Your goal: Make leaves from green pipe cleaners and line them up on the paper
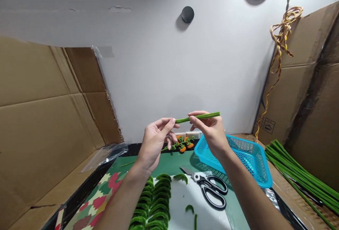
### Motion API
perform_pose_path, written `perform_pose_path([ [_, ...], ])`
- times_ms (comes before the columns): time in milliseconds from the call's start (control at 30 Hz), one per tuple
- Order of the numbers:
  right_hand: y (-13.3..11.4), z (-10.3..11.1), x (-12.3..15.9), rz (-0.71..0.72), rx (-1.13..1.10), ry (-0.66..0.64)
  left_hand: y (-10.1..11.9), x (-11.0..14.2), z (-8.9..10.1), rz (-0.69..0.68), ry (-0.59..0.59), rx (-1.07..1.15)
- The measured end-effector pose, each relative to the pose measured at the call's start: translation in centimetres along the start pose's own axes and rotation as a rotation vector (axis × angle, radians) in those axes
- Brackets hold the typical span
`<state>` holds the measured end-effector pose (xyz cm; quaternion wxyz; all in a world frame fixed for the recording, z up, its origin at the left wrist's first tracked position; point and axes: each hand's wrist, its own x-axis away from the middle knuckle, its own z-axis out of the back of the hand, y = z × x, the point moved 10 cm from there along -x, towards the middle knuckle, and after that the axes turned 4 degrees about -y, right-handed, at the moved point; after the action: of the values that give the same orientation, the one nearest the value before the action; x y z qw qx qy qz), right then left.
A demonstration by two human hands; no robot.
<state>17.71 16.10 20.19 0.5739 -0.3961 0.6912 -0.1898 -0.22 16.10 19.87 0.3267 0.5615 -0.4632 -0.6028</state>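
Observation:
A short green pipe cleaner piece is held level in the air above the table. My right hand pinches it near its middle. My left hand has its fingers curled, thumb and forefinger meeting at the stick's left end. Below my arms, several bent green pipe cleaner pieces lie in rows on a white sheet. Black-handled scissors rest shut on the sheet, under my right forearm.
A blue plastic basket stands right of the scissors. A bundle of long green pipe cleaners lies at the far right. A small green sprig with orange balls sits at the back. Cardboard walls flank both sides.

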Motion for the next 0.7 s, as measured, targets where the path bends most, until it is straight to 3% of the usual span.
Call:
perform_pose_path([
  [200,-0.3,0.6,0.2,-0.009,-0.004,0.061,0.3,0.3,-0.4,-0.014,-0.034,0.046],
  [433,-0.6,-0.1,0.6,0.035,0.060,0.066,-0.1,0.9,-2.9,0.036,-0.248,0.181],
  [567,-1.1,-0.2,0.8,0.113,0.134,0.078,0.3,1.1,-3.2,0.000,-0.214,0.167],
  [700,-0.1,-0.9,0.9,0.017,0.068,0.029,0.2,1.1,-3.7,-0.005,-0.207,0.099],
])
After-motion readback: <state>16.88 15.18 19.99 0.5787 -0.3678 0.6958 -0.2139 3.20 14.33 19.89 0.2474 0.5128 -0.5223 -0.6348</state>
